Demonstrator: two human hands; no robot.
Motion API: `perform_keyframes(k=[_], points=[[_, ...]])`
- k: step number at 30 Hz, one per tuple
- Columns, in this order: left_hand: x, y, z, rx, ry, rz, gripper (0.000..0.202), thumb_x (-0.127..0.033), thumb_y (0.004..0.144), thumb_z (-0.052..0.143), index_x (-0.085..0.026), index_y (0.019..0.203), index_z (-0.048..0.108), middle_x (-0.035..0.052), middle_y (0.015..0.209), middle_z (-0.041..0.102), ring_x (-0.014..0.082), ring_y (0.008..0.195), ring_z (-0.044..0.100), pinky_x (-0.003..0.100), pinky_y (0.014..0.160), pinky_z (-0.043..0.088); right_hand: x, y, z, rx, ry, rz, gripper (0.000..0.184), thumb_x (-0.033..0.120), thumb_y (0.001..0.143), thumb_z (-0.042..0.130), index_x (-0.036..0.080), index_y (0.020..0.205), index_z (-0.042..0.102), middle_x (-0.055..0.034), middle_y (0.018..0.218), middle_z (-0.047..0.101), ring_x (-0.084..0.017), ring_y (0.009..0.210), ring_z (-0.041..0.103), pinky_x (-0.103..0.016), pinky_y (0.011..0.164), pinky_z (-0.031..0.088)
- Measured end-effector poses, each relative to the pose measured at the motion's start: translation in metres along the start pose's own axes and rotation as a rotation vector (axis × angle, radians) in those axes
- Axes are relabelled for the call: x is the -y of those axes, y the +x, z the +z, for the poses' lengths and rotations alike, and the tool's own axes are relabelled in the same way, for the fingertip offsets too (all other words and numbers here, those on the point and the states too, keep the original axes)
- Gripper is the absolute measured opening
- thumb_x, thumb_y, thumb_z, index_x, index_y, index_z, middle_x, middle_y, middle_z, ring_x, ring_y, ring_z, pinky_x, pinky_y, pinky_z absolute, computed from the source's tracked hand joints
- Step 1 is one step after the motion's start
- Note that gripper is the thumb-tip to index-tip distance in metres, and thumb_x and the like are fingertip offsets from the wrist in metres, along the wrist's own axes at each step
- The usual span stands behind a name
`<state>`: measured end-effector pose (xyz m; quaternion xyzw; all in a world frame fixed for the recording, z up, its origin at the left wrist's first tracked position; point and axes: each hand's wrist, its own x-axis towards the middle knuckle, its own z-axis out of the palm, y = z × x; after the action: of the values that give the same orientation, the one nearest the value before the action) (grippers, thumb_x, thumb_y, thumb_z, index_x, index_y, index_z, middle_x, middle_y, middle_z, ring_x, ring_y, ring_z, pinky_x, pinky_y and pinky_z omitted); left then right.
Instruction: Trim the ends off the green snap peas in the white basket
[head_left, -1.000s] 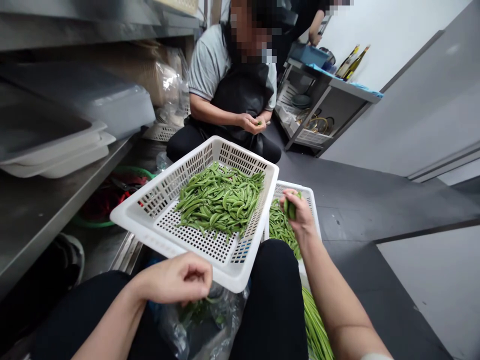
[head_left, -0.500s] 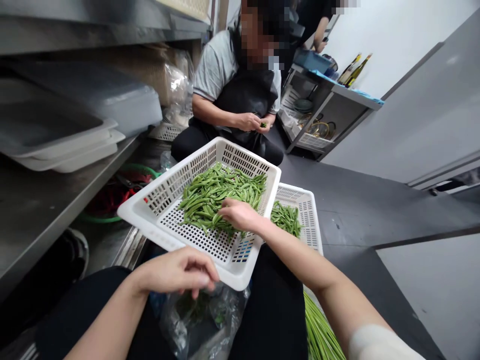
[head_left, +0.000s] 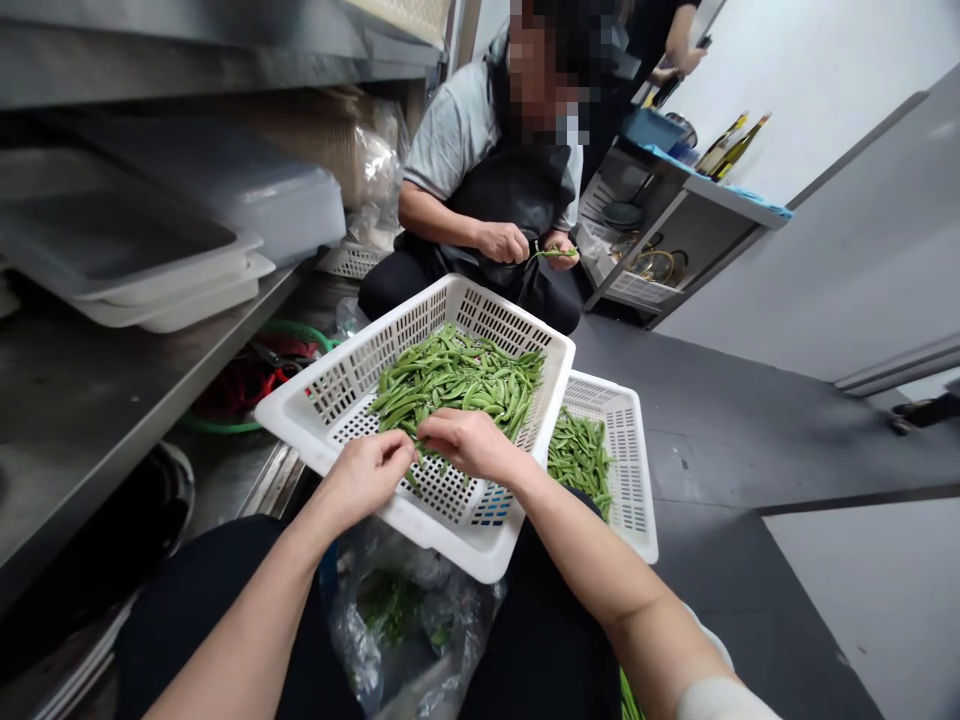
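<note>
A white slotted basket (head_left: 450, 545) holds a heap of green pea pods (head_left: 457, 375) and sits tilted above my knees. Over its near side my left hand (head_left: 369, 472) is closed in a pinch. Close to its fingertips my right hand (head_left: 471, 442) is pinched too, at the front edge of the heap. A bit of green pod shows between the two sets of fingertips; most of it is hidden. Below the basket, between my legs, a clear plastic bag (head_left: 465, 620) holds green trimmings (head_left: 390, 605).
A second white basket (head_left: 634, 460) of pods stands at the right. Opposite sits a co-worker (head_left: 480, 180) holding a pod. On the left are a steel shelf (head_left: 150, 390) with white trays (head_left: 150, 290) and a green-rimmed basin (head_left: 217, 425). Long green stalks (head_left: 628, 695) lie at lower right.
My left hand has risen from the basket's near edge to meet my right hand, and its fingers have closed. My right hand has drawn slightly back from the heap. The view has shifted a little.
</note>
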<state>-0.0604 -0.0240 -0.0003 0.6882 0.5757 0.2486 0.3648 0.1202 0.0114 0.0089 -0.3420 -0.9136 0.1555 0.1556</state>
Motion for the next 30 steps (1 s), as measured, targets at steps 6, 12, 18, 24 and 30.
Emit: perform_keyframes(k=[6,12,18,24,30], points=[[-0.011,0.004,0.000,-0.009,-0.074,0.025,0.024,-0.040,0.068,0.040,-0.021,0.055,0.046,-0.0040,0.052,0.043,0.0135,0.055,0.043,0.023,0.053,0.033,0.005,-0.007,0.005,-0.171,0.091,-0.020,0.012,0.015,0.086,0.049,0.016,0.088,0.061,-0.0049,0.081,0.062,-0.014,0.073,0.055,-0.024,0.062,0.039],[-0.013,0.008,-0.002,-0.033,-0.057,-0.015,0.025,-0.040,0.066,0.039,-0.020,0.054,0.049,-0.0038,0.051,0.043,0.0133,0.055,0.043,0.024,0.053,0.033,-0.001,-0.009,-0.012,-0.592,0.901,0.275,0.009,0.028,0.081,0.058,0.020,0.084,0.056,-0.0009,0.081,0.063,-0.009,0.059,0.053,-0.022,0.054,0.046],[-0.008,0.009,0.000,-0.102,-0.142,0.051,0.032,-0.043,0.074,0.045,-0.019,0.089,0.062,0.0005,0.075,0.064,0.0170,0.066,0.056,0.025,0.060,0.043,-0.007,-0.011,-0.018,-0.652,1.375,0.480,0.030,0.035,0.067,0.073,0.018,0.079,0.052,0.0027,0.072,0.061,-0.004,0.049,0.049,-0.016,0.044,0.044],[-0.021,0.005,0.001,-0.016,-0.143,0.159,0.034,-0.042,0.083,0.038,-0.020,0.061,0.051,-0.0017,0.057,0.055,0.0126,0.054,0.048,0.023,0.057,0.040,0.001,-0.002,-0.010,-0.406,1.508,0.507,0.043,0.056,0.068,0.068,0.017,0.076,0.052,0.0027,0.064,0.059,-0.004,0.043,0.045,-0.015,0.035,0.034],[-0.027,0.000,-0.010,0.058,-0.068,0.265,0.034,-0.039,0.079,0.041,-0.020,0.051,0.043,-0.0024,0.051,0.043,0.0116,0.052,0.042,0.024,0.052,0.032,-0.016,0.004,-0.016,0.346,1.346,0.582,0.057,0.069,0.073,0.053,0.014,0.058,0.050,0.0057,0.039,0.042,-0.003,0.032,0.031,-0.016,0.032,0.020]])
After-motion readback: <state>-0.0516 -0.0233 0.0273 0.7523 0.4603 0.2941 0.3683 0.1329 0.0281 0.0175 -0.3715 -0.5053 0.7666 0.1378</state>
